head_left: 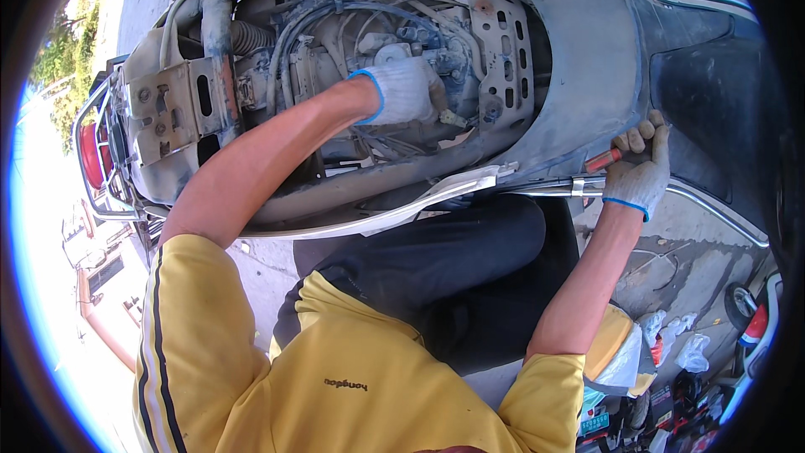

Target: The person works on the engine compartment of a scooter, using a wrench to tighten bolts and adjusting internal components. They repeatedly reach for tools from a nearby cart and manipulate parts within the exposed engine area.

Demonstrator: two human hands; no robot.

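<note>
My left hand (404, 96), in a white work glove with a blue cuff, reaches down into the open body of a scooter (579, 59). Its fingers are curled among the engine parts and partly hidden, so what they grip cannot be made out. Just beside them is a small yellowish plug-like piece (453, 119). Out to the right, my gloved right hand (639, 172) is closed around a screwdriver with a red handle (602, 160), over the scooter's footboard edge. Most of the screwdriver's shaft is covered by the hand.
Dusty hoses and cables (314, 21) loop through the bay, near a perforated metal bracket (503, 59). A frame tube (369, 172) and a pale trim strip (428, 197) run along the near side. Bags and a yellow container (608, 342) lie at lower right.
</note>
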